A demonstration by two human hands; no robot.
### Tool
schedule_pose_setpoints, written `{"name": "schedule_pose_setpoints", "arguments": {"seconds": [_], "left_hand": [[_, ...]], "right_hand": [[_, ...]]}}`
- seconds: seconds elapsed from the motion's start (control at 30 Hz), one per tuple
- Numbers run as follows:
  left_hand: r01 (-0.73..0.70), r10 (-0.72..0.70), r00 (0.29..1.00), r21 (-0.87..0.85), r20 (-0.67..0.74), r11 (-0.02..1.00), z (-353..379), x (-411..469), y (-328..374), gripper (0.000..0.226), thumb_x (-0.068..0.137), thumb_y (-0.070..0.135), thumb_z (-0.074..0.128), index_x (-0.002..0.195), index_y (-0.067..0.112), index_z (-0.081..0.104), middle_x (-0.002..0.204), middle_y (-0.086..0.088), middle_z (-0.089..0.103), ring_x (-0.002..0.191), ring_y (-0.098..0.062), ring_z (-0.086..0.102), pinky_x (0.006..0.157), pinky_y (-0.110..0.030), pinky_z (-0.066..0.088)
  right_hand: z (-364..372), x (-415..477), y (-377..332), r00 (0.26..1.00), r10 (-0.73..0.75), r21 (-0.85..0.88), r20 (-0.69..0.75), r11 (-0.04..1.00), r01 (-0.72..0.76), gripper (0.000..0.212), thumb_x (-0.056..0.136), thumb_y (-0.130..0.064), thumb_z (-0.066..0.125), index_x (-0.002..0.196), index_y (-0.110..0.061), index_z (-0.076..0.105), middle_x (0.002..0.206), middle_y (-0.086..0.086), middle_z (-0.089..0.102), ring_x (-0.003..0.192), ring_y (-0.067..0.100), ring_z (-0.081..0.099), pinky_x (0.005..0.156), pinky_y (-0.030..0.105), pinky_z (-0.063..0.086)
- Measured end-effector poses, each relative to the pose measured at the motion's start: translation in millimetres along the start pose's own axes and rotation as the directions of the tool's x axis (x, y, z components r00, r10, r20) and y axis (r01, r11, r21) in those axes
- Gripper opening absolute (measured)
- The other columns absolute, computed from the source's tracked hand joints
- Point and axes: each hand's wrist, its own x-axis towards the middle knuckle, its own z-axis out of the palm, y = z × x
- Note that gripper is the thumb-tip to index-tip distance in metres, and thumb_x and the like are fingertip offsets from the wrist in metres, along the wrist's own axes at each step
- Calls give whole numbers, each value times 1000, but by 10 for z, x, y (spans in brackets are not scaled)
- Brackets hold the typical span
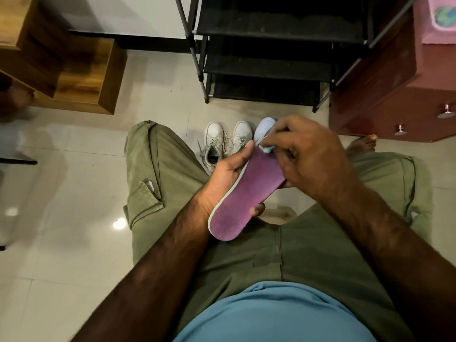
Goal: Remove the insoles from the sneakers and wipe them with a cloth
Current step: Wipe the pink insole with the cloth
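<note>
A purple insole (246, 193) with a pale green edge lies in my left hand (227, 171), which grips it from below above my lap. My right hand (308, 154) holds a small light blue-green cloth (266, 148) against the insole's toe end; most of the cloth is hidden under the fingers. A pale lilac shape (264, 127) shows just beyond my right fingers; I cannot tell whether it is the insole's tip or a second insole. Two white sneakers (227, 141) stand side by side on the floor past my knees, laces loose.
A black metal shoe rack (266, 67) stands behind the sneakers. A dark red cabinet (394, 95) with knobs is at the right, wooden furniture (74, 70) at the left. Glossy tiled floor (74, 193) lies all around. A bare foot (362, 143) rests by the cabinet.
</note>
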Motion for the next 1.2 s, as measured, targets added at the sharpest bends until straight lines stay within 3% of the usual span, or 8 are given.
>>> {"name": "schedule_pose_setpoints", "arguments": {"seconds": [0.1,0.23,0.43,0.57,0.77,0.87,1.07,1.2], "left_hand": [[-10,11,1000,16,-11,1000,-1,-7,7,49,102,58,43,117,21,71,103,-9,70,71,-28,69,45,-34,55],[21,-21,1000,4,20,1000,-15,32,-1,50,99,59,47,128,21,61,110,-8,60,69,-29,70,46,-37,57],[-44,46,997,37,-58,998,-10,12,-12,52,104,62,36,124,26,66,96,-11,69,62,-28,68,43,-34,55],[-47,52,996,70,-66,996,46,14,-8,68,107,61,19,106,29,80,94,-4,72,64,-26,66,43,-30,54],[-91,93,995,105,-16,990,-10,69,-33,67,93,75,42,130,24,65,97,-11,51,59,-24,65,43,-32,54],[-86,90,995,107,-38,991,-32,88,-25,69,91,77,45,127,23,68,108,-9,51,86,-24,52,46,-30,54],[-103,113,986,84,-120,991,24,8,-39,57,93,54,57,134,15,61,92,-13,65,55,-26,63,41,-29,52],[-103,112,986,78,-127,992,33,16,0,44,89,46,64,120,17,74,107,-14,62,74,-31,51,44,-30,52]], "right_hand": [[16,-67,-69,995,-81,28,56,996,79,20,91,-8,65,103,-13,79,103,4,67,95,23,64,79,41,56],[3,44,91,995,87,-18,-41,996,-88,22,92,-10,62,106,-14,78,106,6,66,98,27,62,81,49,55],[31,-195,-149,989,-70,37,134,997,65,20,86,-5,71,101,-15,80,99,1,67,90,17,63,74,26,48],[-21,-92,94,992,122,-59,13,991,-121,21,88,-8,67,102,-19,80,101,0,64,96,20,60,79,33,52],[39,-270,-172,990,1,10,140,1000,-2,20,85,-5,71,100,-15,80,98,0,65,90,18,62,78,29,51],[-22,-182,15,991,134,-42,32,990,-132,22,87,-6,69,102,-17,80,100,0,63,91,18,60,77,30,51],[-8,-347,-167,986,44,-9,161,999,-43,23,84,-6,69,102,-15,79,97,1,63,87,19,60,75,32,52],[-101,-225,62,983,184,-64,28,981,-182,24,86,-6,68,104,-16,79,100,3,63,88,21,61,75,35,54]]}}
